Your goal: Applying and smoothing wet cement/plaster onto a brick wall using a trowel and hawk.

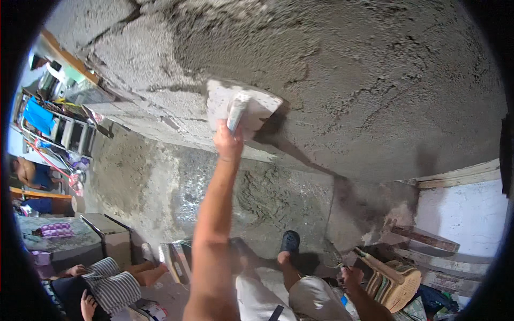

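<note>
My left hand (pixel 228 142) is closed round the handle of a pale plastering float (pixel 259 105), held up in front of me. Its broad plate lies against or very near the rough wall (pixel 375 69), where wet grey mortar borders paler, bare masonry. A shadow falls beside the plate. Low on the right, my right hand (pixel 351 276) is wrapped round a slim tool (pixel 335 254); only a thin, dark metal part shows beyond the fingers, so its kind is unclear.
Mortar lies spread on the floor (pixel 262 192) below the wall. Stacked stools (pixel 399 283) stand right, near a wooden board (pixel 425 239). Someone in striped shorts (pixel 110 286) sits lower left beside a cabinet (pixel 110 235). Farther left are a shelf rack (pixel 69 131) and another person (pixel 32 172).
</note>
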Motion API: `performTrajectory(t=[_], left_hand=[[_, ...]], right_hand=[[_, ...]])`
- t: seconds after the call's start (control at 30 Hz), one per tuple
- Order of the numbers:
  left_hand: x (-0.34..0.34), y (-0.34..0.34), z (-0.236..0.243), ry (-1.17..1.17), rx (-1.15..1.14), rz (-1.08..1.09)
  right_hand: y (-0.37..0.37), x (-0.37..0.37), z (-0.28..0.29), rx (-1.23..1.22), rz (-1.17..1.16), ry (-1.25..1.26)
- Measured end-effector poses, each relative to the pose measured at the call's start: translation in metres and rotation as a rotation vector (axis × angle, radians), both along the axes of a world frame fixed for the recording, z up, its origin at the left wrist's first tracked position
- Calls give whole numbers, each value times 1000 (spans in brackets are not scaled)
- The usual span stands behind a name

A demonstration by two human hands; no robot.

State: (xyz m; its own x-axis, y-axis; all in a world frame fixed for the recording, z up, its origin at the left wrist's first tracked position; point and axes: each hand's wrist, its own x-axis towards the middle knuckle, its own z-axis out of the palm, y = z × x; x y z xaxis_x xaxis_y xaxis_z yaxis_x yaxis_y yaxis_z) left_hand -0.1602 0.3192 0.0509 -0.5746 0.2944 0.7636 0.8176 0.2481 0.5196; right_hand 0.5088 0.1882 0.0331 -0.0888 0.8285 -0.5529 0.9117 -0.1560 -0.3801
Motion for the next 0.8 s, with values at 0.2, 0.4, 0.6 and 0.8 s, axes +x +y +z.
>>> performTrajectory(t=[0.2,0.4,0.6,0.8], left_hand=[[-63,-55,-36,268,-335,-197],[37,-142,-110,-544,-334,111],[101,-93,-28,-688,43,150],[98,25,89,-600,214,45]], right_hand=[[-24,14,-16,-18,-239,-48],[-31,-5,-20,70,-52,-200],[-34,-39,-8,-123,-229,-55],[-59,3,-94,73,-18,26]])
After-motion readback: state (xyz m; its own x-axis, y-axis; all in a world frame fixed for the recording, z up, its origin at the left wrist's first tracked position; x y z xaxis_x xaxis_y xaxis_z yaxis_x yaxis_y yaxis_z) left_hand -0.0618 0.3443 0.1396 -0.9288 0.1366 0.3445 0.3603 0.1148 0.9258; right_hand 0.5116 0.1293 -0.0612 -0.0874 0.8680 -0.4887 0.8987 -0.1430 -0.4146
